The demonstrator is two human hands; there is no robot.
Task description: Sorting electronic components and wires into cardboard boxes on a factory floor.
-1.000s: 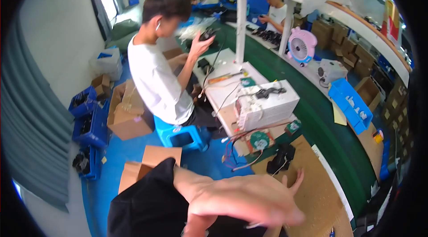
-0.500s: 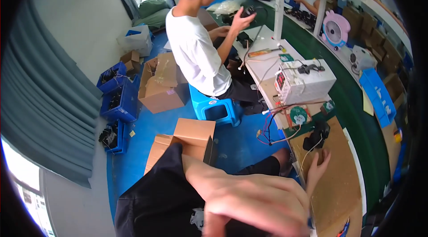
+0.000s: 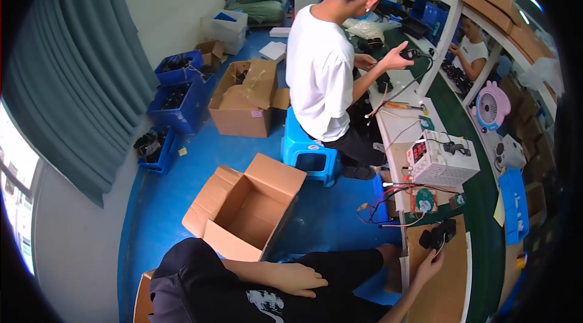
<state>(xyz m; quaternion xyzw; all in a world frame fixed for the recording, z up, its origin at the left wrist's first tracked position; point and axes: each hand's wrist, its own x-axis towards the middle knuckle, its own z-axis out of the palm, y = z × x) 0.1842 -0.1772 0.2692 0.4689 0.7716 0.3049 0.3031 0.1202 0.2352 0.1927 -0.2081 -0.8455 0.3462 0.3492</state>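
My left hand (image 3: 297, 279) lies flat across my lap on the black clothing, fingers stretched out, with nothing in it. At the bench edge on the right, my right hand (image 3: 429, 267) has its fingers closed at the near end of a black device (image 3: 438, 235) with a thin white cable; exactly which part is gripped is partly hidden. Under the device is a brown board (image 3: 446, 283). Just beyond it sit a green round circuit board (image 3: 426, 200) with red and black wires and a white power supply box (image 3: 446, 159) with a red display.
An open cardboard box (image 3: 249, 214) stands on the blue floor ahead of me. Beyond it, a co-worker in a white shirt (image 3: 322, 74) sits on a blue stool (image 3: 310, 156), holding a black part. Blue bins (image 3: 182, 110) line the left wall. A pink fan (image 3: 492, 107) stands at right.
My left hand has dropped from close in front of the camera onto my lap. My right hand's fingers have closed at the black device. The view has shifted, showing the open box more fully.
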